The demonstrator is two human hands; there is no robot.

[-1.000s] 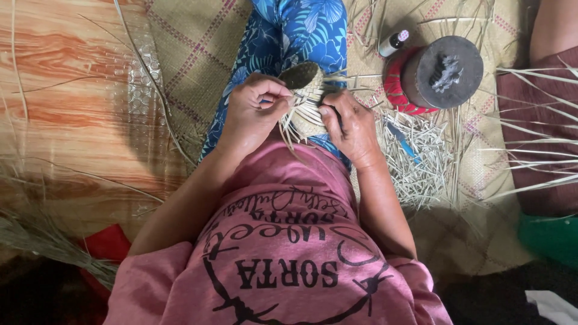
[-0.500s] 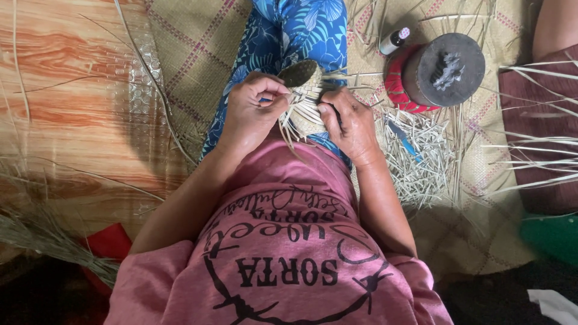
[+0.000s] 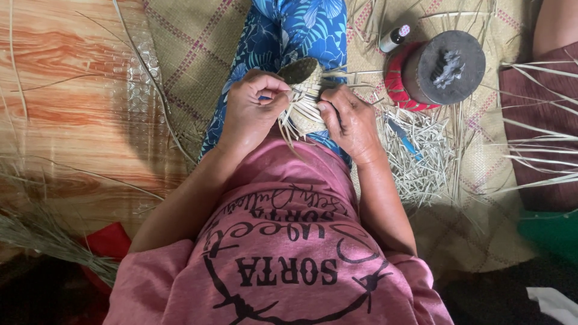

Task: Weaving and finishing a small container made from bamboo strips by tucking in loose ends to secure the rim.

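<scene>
1. The small woven basket [image 3: 306,99] is held over the blue floral lap.
2. The left hand [image 3: 251,109] is pinched on a straw strand at the basket's left edge.
3. The right hand [image 3: 349,120] is clamped on the basket's right side.
4. Cut straw pieces [image 3: 415,153] are scattered right of the basket; a round red-sided container [image 3: 442,69] is seen beyond them.

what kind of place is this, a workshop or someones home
Likely a home floor used for hand weaving. The person sits on a woven mat laid over wood-patterned flooring; both hands, left hand and right hand, work a small woven piece, with cut straw scraps beside them.
</scene>
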